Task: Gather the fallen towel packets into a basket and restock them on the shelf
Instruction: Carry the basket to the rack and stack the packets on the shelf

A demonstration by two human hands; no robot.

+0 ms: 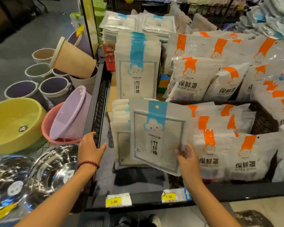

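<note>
My right hand (188, 158) pinches the lower right edge of a grey towel packet (157, 136) with a blue stripe and a cloud face. I hold it tilted above the shelf (154, 198), in front of a stack of the same packets (120, 133). A taller stack of blue-striped packets (137, 66) stands behind, with more flat packets (138, 23) at the back. My left hand (90, 147) rests open on the black wire side wall (99, 102) of the shelf, thumb toward the stack. A dark woven basket (262, 120) stands on the shelf at the right.
Orange-striped packets (220, 149) fill the right half of the shelf and the basket. Plastic basins (15, 123), buckets (54, 87) and steel bowls (52, 163) crowd the left. Price tags (118, 200) hang on the shelf's front edge. My shoes (138, 220) show on the floor below.
</note>
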